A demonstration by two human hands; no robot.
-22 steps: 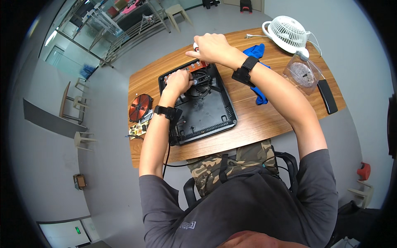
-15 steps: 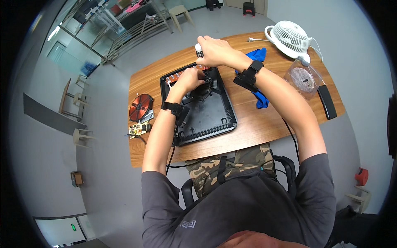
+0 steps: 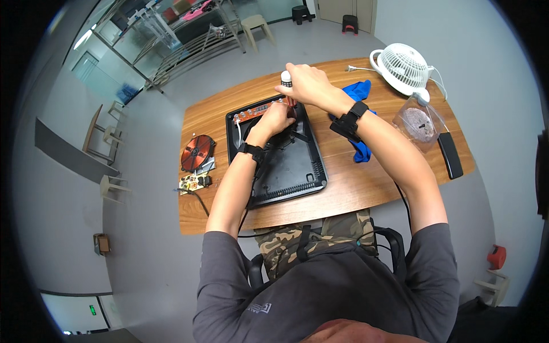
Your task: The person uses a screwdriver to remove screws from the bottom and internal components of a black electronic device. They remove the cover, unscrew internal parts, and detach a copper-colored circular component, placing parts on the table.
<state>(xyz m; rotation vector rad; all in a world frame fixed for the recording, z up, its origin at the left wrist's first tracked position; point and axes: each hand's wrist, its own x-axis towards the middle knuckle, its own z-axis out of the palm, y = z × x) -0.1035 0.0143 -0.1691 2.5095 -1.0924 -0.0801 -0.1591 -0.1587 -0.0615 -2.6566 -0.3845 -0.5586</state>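
Note:
A black plastic appliance housing (image 3: 289, 168), like an induction cooker's base, lies on the table in front of me. Along its far edge runs an orange-red control board (image 3: 247, 114) with a white wire at its left end. My right hand (image 3: 312, 86) is closed round a screwdriver (image 3: 286, 78) with a white and black handle, held upright over the board's right end. Its tip is hidden. My left hand (image 3: 274, 121) reaches into the housing just below, fingers bent at the board's right end. What those fingers pinch, if anything, cannot be made out.
Left of the housing lie a round copper coil (image 3: 197, 152) and a small circuit board (image 3: 195, 182) with a black cable. To the right are a blue cloth (image 3: 360, 90), a white caged fan (image 3: 405, 66), a clear container (image 3: 417, 123) and a flat black slab (image 3: 451, 155). The wooden table (image 3: 354, 177) has curved edges.
The whole view has shifted slightly. My left hand has moved toward the control board's right end, uncovering more of the board. The screwdriver stays upright in my right hand.

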